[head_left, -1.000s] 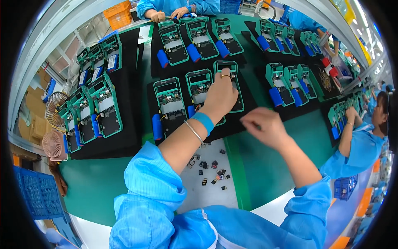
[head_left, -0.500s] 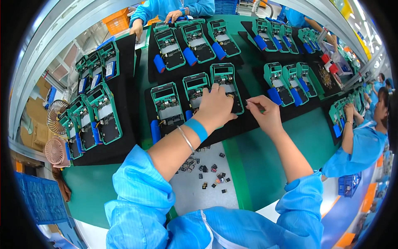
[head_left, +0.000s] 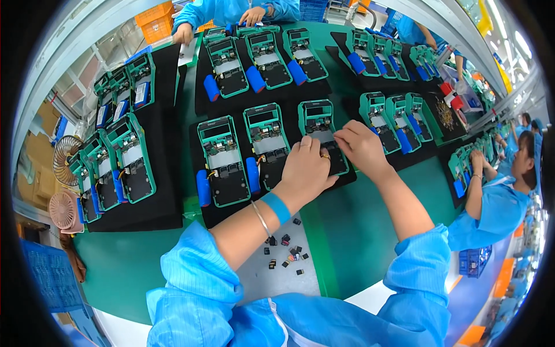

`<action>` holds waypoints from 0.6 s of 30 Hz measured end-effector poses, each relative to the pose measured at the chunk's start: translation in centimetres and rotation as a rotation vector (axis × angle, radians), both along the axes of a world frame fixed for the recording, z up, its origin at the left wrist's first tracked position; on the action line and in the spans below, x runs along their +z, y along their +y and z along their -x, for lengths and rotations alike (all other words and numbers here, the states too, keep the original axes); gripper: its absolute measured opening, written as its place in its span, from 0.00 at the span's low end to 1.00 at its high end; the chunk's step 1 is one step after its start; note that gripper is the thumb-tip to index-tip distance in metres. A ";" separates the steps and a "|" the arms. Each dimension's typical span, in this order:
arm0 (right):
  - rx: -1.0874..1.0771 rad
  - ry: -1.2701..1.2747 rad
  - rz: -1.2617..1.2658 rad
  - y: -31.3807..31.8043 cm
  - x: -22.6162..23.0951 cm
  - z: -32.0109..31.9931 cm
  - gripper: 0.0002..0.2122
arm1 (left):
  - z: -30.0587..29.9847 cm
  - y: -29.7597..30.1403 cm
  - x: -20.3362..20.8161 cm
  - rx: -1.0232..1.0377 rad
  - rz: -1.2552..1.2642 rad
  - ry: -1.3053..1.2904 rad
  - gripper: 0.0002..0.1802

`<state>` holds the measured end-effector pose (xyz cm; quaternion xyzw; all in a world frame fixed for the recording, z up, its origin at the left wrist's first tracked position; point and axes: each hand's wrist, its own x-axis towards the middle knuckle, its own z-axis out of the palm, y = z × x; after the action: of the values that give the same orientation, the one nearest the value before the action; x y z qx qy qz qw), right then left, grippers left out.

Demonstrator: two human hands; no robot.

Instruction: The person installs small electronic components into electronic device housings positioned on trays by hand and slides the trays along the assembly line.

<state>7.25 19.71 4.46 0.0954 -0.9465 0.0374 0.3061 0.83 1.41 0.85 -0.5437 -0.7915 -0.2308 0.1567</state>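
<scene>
My left hand (head_left: 307, 168) is closed over the lower left part of an open green device housing (head_left: 317, 107), its fingers bent onto the inside. Close beside it, my right hand (head_left: 361, 148) pinches thumb and fingers together over the housing's right side. A small dark card showed at those fingertips a moment earlier; the fingers now hide it. To the left lie two more green housings (head_left: 222, 159) with circuit boards inside, each with a blue battery pack (head_left: 203, 188) beside it. Small black memory cards (head_left: 285, 239) are scattered on a grey sheet (head_left: 254, 280) below my hands.
Further rows of open housings (head_left: 269, 58) lie on black mats (head_left: 167, 199) to the left, far side and right. Across the table a co-worker's hands (head_left: 252, 15) work; another person (head_left: 491, 202) sits at the right. Two small fans (head_left: 62, 209) stand at the left.
My right hand has moved up and left, in over the housing beside my left hand. The left hand has slid down the housing. The whole view has shifted slightly.
</scene>
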 end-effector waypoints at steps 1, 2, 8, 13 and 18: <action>0.004 -0.005 -0.002 0.0 -0.1 0.7 0.05 | 0.0 -0.3 0.0 -0.003 0.002 -0.016 0.32; 0.029 -0.022 -0.073 0.1 -0.2 1.3 0.05 | 0.0 -0.5 -0.1 -0.007 0.003 -0.031 0.33; 0.029 -0.091 -0.229 0.0 -1.2 2.8 0.06 | -0.2 -0.8 -1.0 -0.006 -0.069 -0.047 0.35; 0.035 -0.123 -0.362 0.1 -0.8 3.0 0.07 | -0.2 -0.5 -1.7 0.000 -0.114 -0.028 0.34; 0.089 -0.228 -0.404 0.5 0.0 3.2 0.09 | -0.3 -0.6 -1.7 0.005 -0.112 -0.062 0.35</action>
<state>4.02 20.23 4.45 0.1917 -0.9580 -0.1290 0.1699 1.10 0.81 -0.86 -0.5247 -0.7832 -0.2914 0.1627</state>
